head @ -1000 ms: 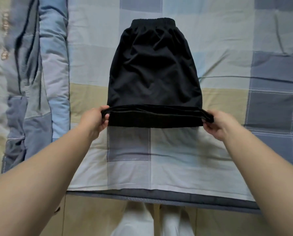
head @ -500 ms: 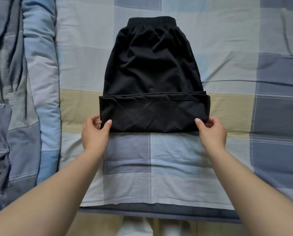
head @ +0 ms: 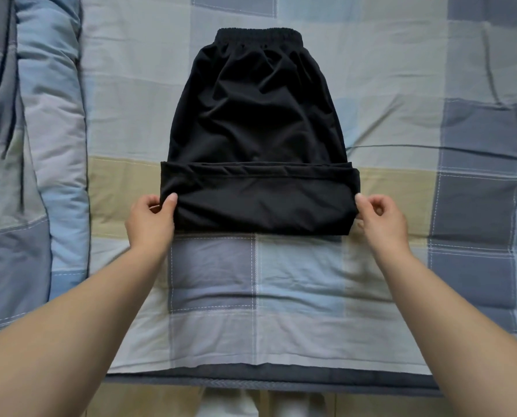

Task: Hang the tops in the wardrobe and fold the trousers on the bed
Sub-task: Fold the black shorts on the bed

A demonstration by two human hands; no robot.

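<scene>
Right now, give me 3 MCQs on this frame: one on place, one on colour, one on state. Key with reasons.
1. Where do the black trousers lie?
A. On the patchwork bedcover
B. On the floor
C. On a hanger

2. What colour is the garment?
A. White
B. Black
C. Red

3. What state is its near end in?
A. Flat and unfolded
B. Folded up over the rest, its corners held by both hands
C. Rolled into a ball

Key:
1 A: the garment is spread on the checked cover, with its elastic waistband at the far end.
2 B: the cloth is black throughout.
3 B: a folded band crosses the near end; the left hand and right hand pinch its two corners.
</scene>
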